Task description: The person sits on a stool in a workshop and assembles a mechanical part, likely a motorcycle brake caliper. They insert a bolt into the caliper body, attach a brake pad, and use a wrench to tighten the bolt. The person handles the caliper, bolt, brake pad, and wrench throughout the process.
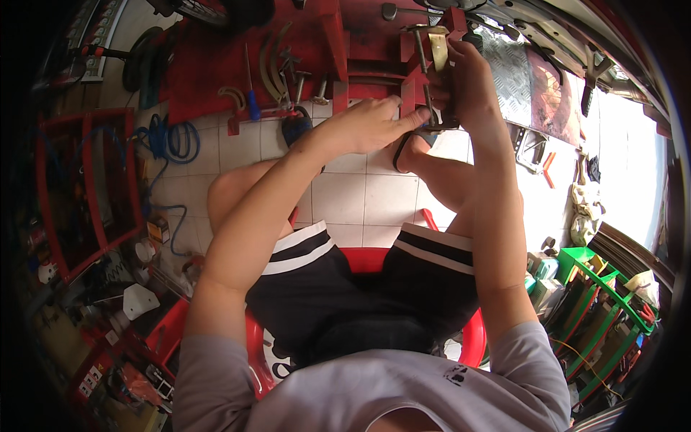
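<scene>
I sit on a red plastic chair point(363, 258) over a white tiled floor. My right hand point(469, 81) grips a metal clamp-like part point(434, 54) with a long threaded bolt, held up in front of a red machine point(374, 50). My left hand point(368, 122) reaches across, its fingertips pinching the lower end of that part near the bolt. My knees and a sandalled foot point(412, 147) show below the hands.
Curved tyre levers point(272, 61) and a blue-handled screwdriver point(251, 97) lie on the red base. A blue hose point(173, 140) coils at left beside a red rack point(86, 180). A green shelf point(601, 302) stands at right, and a chequer plate point(507, 72) at upper right.
</scene>
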